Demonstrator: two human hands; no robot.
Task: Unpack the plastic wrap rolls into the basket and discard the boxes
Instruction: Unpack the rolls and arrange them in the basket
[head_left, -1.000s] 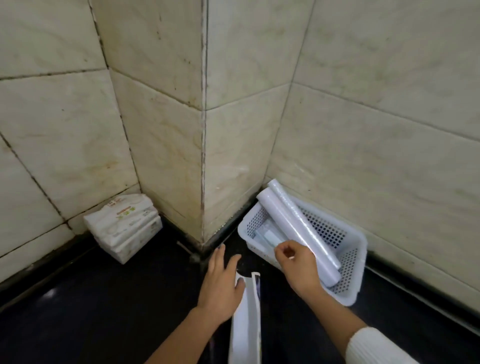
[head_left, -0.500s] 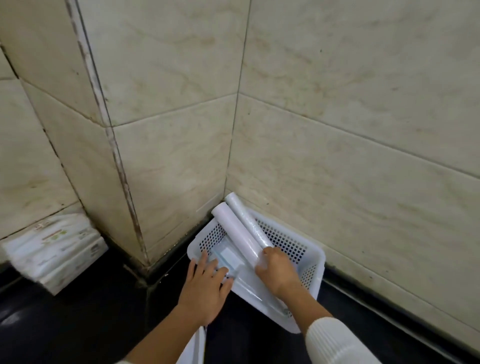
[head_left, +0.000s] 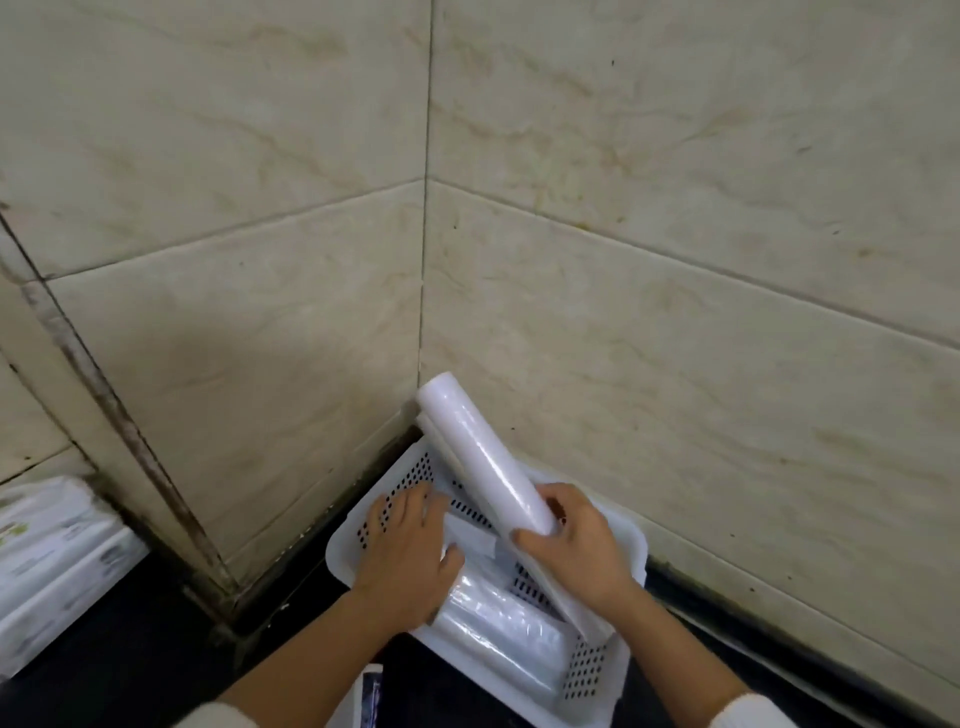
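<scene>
1. We see stacked white packs (head_left: 47, 566) at the left edge with printed labels, too blurred to read.
2. The white perforated basket (head_left: 631, 543) sits on the dark floor in the tiled corner. In it lie a clear-wrapped roll (head_left: 498, 634), a flat white piece (head_left: 467, 538) and a further roll (head_left: 434, 434) leaning out over the rim.
3. Our right hand (head_left: 582, 551) has its grip closed around a white plastic wrap roll (head_left: 488, 462), tilted up toward the corner.
4. Our left hand (head_left: 410, 545) lies flat and released over the basket's contents.
5. A box (head_left: 371, 696) shows at the bottom edge.
</scene>
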